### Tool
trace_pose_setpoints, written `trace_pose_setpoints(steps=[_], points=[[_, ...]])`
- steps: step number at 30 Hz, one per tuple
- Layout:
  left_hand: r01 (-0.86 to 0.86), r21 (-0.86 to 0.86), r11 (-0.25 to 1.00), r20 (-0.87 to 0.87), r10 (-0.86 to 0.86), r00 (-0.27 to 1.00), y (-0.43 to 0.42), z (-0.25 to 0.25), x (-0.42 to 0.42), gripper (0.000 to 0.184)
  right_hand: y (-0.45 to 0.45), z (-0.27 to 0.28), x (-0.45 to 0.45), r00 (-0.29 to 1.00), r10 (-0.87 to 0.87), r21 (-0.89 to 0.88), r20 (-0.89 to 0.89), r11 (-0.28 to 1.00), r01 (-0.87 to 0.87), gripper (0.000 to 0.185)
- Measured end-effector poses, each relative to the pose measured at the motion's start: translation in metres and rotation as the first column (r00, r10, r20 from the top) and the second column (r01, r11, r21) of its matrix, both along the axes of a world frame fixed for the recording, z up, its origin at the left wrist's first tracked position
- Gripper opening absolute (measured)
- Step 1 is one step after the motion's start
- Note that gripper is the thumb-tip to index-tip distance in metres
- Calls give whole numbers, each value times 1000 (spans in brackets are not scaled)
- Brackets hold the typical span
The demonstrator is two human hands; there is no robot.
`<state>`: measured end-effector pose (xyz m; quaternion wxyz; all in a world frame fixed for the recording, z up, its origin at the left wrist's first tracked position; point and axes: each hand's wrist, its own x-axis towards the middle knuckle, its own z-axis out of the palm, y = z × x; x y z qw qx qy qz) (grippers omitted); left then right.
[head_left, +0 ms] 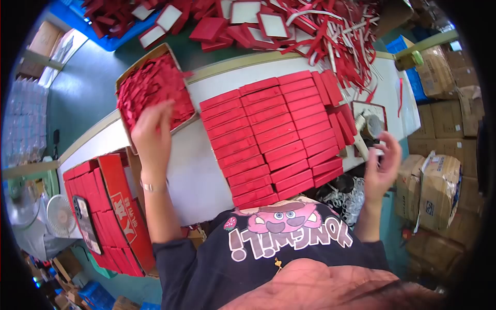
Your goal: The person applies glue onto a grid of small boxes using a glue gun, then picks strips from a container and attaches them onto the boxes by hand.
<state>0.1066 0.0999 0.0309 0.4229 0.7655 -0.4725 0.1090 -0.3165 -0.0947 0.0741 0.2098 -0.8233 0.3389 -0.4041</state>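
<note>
My left hand (154, 128) is over the near part of an open cardboard box (189, 120) heaped with small red strips (150, 82). Its fingertips are blurred against the strips, so I cannot tell whether they grip any. My right hand (383, 165) is raised at the table's right side, with curled fingers apart from the thumb. A small whitish bit shows at its fingers, too small to name. Just beyond it stands a greyish roll-like object (374, 126) beside a white-and-red box part (381, 109). Rows of closed red boxes (268, 134) lie between my hands.
Loose red and white boxes (258, 23) and a tangle of strips (336, 41) cover the far side. At left, a carton of red boxes (103, 217) carries a phone (87, 223) near a fan (61, 216). Brown cartons (439, 191) are stacked at right.
</note>
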Motion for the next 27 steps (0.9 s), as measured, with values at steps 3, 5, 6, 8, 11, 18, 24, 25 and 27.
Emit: trace_pose_setpoints(steps=[3,5,6,8,11,18,24,25,27], points=[[541,-20,840,-420,-498,758,8,22,-110,21,35,23,55,892,420,155,-166,905,-397,48],[626,23,780,-507,-530,679,1,29,-143,16,41,18,74,856,511,281,-77,835,-473,40],[621,-14,784,-520,-536,665,-2,22,-152,16,42,14,73,847,527,320,-71,816,-481,34],[608,-37,793,-562,-520,644,-2,14,-159,15,42,5,71,828,559,398,-56,772,-495,23],[584,-3,812,-616,-462,638,2,15,-161,12,41,7,70,861,503,486,-77,773,-408,12],[474,-56,879,-253,-472,844,7,-6,-153,18,13,-7,71,914,404,691,-21,666,-279,8],[495,137,858,81,-508,857,4,-2,-156,41,7,-11,86,915,387,636,-114,736,-232,10],[478,188,858,91,-500,861,3,0,-156,44,6,-11,87,907,390,582,-158,779,-234,11],[434,306,848,131,-489,862,2,-6,-158,52,5,-12,89,900,385,513,-203,825,-237,12]])
